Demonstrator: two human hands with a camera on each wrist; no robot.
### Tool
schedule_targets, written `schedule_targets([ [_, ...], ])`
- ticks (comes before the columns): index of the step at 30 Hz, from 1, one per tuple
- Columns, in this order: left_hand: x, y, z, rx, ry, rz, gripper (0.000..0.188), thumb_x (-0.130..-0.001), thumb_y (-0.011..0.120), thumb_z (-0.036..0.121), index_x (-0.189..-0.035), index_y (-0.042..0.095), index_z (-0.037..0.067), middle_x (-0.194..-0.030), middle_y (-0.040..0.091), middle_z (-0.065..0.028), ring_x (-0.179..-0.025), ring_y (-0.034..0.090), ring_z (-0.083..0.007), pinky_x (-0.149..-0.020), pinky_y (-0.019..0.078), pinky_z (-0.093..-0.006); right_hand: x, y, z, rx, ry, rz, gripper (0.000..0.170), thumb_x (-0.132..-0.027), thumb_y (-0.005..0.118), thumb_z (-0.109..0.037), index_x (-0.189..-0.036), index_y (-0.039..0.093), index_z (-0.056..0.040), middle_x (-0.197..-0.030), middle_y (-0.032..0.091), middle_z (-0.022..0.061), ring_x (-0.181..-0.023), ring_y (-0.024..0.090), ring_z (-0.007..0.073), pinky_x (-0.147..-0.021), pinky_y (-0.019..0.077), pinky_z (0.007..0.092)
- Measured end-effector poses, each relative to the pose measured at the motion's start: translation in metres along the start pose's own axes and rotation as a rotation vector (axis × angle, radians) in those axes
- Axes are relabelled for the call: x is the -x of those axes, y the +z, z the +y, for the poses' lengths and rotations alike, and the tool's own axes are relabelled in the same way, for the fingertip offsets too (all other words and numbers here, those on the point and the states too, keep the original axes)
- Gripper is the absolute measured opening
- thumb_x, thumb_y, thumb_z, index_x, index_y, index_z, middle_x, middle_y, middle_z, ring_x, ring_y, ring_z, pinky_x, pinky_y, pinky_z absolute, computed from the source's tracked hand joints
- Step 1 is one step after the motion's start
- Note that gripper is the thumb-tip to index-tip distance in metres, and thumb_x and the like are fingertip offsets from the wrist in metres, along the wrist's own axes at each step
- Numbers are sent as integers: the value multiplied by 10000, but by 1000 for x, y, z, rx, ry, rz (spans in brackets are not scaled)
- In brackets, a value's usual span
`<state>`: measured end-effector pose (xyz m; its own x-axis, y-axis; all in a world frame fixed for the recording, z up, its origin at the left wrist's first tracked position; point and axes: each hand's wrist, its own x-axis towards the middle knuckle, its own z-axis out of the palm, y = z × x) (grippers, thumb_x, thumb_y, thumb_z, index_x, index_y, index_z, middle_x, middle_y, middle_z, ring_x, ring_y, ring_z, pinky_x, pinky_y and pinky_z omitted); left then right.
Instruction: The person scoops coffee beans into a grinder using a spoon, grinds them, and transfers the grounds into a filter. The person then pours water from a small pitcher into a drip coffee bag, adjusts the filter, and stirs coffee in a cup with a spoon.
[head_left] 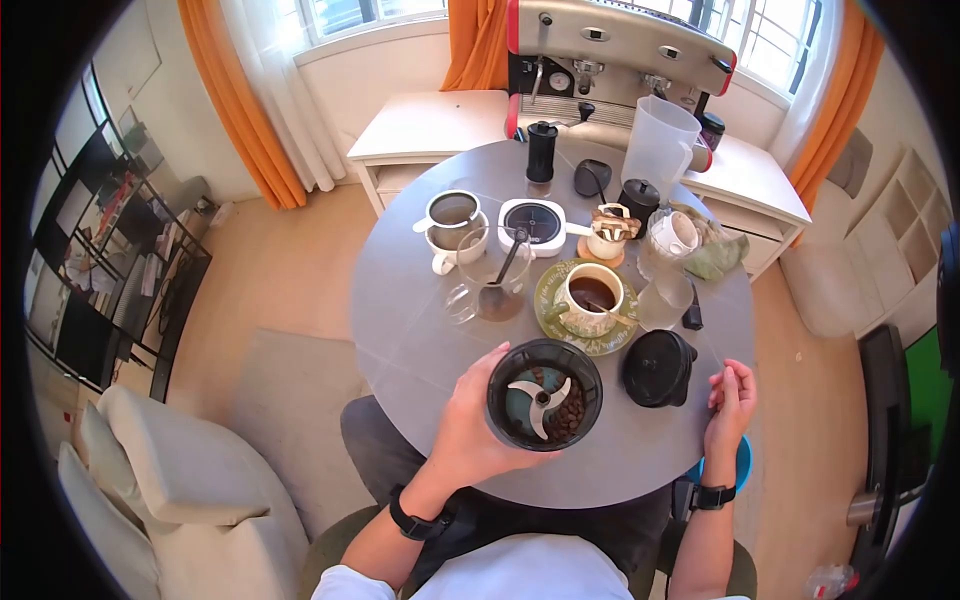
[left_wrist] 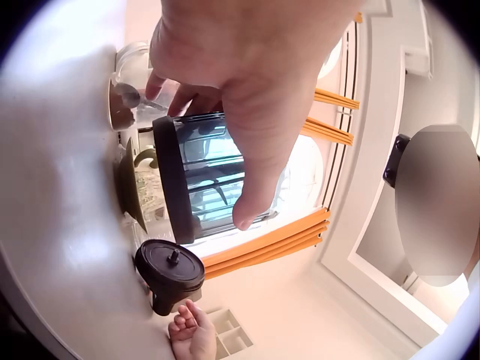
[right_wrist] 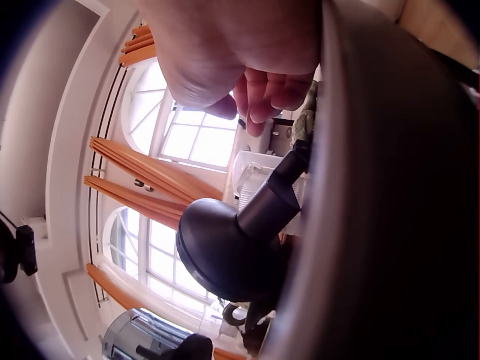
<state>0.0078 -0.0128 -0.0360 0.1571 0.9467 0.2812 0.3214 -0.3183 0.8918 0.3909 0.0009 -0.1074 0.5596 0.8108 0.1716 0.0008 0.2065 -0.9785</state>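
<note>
My left hand [head_left: 468,425] grips a see-through grinder cup [head_left: 544,395] with a black rim, over the front of the table. In the head view, metal blades [head_left: 541,397] and dark coffee beans [head_left: 568,412] show inside it. The left wrist view catches the cup's clear wall [left_wrist: 214,180], tilted, with my thumb along it. My right hand [head_left: 732,405] rests at the table's right edge, fingers loosely curled and holding nothing. Just left of it lies a black round part [head_left: 658,368] with a stubby handle, seen large in the right wrist view.
On the grey table [head_left: 410,330] stand a cup of dark coffee [head_left: 592,294] on a green saucer [head_left: 553,325], a glass server [head_left: 495,285], a white scale [head_left: 532,226], stacked white cups [head_left: 455,225] and a clear pitcher [head_left: 658,140]. An espresso machine [head_left: 620,60] stands behind.
</note>
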Motion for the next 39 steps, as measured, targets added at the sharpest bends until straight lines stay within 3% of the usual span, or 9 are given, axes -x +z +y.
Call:
schedule_targets([
  [3,-2,-1,-2,-201,94,43,1040,-542,1024,331,-1423,553,41,-1357,628,-165,-1344,540,-378,-1157,408,-478,-3,-1,4,8,-6,-25,152,-1067,634,-168,-1162,663,-52,-835,662,2,-620,472,34,-566,363,189],
  [10,-8,3,-21,-117,-49,-225,1080,-558,1030,341,-1467,530,39,-1397,620,-109,-1233,528,-311,-1098,466,-419,-1,2,1,57,-24,-14,128,-1067,615,-138,-1141,665,-45,-806,627,-3,-630,469,32,-563,349,187],
  [21,-22,3,-27,-24,11,-327,1166,-637,995,251,-1594,363,41,-1409,597,-134,-1291,506,-337,-1144,429,-431,2,5,-5,101,9,-15,119,-1070,605,-132,-1136,667,-54,-797,618,-8,-628,465,31,-562,341,185],
  [24,-17,-20,-28,-53,31,-286,1077,-659,999,256,-1565,449,67,-1464,581,-88,-1167,547,-252,-1007,501,-384,1,5,-6,103,18,-6,122,-1070,607,-137,-1139,667,-56,-798,618,-9,-627,463,32,-562,338,185],
  [26,-17,-49,-34,-111,-22,-249,781,-730,956,192,-1412,606,38,-1263,670,-30,-989,597,-171,-833,514,-299,2,4,-5,96,13,-2,124,-1070,608,-139,-1141,668,-57,-799,619,-10,-627,461,32,-562,337,185],
  [30,-45,-91,-88,-17,-238,255,230,-902,814,125,-1092,729,26,-840,702,-9,-657,544,-65,-596,443,-231,1,6,-5,96,5,-29,125,-1071,606,-142,-1141,669,-61,-787,617,-13,-621,463,30,-559,334,185],
  [33,-99,-112,-123,-103,-117,332,235,-965,775,210,-1104,724,28,-770,680,0,-588,531,-61,-541,421,-228,0,8,-4,124,-14,-50,122,-1070,609,-149,-1132,668,-62,-767,616,-15,-610,466,30,-552,332,186],
  [35,-130,-112,-105,73,-493,77,220,-1037,702,243,-1082,707,27,-764,668,-17,-540,539,-60,-489,376,-224,-1,6,-4,136,-35,-56,121,-1069,612,-153,-1126,668,-63,-756,616,-15,-603,467,30,-547,330,186],
  [39,-164,-110,-130,200,-572,-36,305,-1059,673,334,-1070,698,30,-755,683,-39,-479,531,-77,-428,338,-234,-2,1,-2,109,-11,-7,115,-1067,620,-162,-1106,672,-67,-738,619,-13,-591,466,28,-537,329,187],
])
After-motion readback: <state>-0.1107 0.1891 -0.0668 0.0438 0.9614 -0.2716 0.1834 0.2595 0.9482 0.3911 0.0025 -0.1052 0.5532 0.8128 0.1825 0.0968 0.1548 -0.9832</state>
